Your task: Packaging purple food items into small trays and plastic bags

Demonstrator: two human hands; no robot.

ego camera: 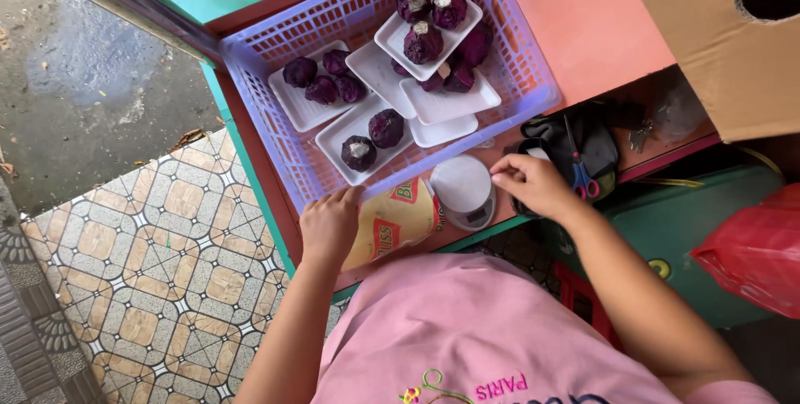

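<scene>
A person in a pink shirt [492, 337] leans over a pink counter [583, 21], both hands at its near edge. The left hand [329, 222] rests with fingers curled loosely against the near wall of a lilac plastic basket [275, 112], apparently steadying it; it also lies on a flat yellow and red packet [398, 219], and no closed grip shows. The right hand [533, 185] sits just right of a small round kitchen scale [464, 190], its fingertips bunched together at the rim of a dark bag [575, 142]; what they pinch, if anything, cannot be told. One pair of blue-handled scissors [581, 177] lies on that bag, close by the right hand.

Further in, the basket holds white foam trays [379, 71], five or six, overlapping so the count is unsure. Dark purple round fruits [386, 127] sit portioned on them: two on the nearest tray, four on the left tray, three on the top far tray, and about four more tucked beneath it. The trays keep the fruit in small separate lots inside the basket.

To the far right one brown cardboard box [725, 37] overhangs the counter; below it one red plastic bag [754, 254] rests on a green surface. Patterned floor tiles [167, 271] lie to the left
</scene>
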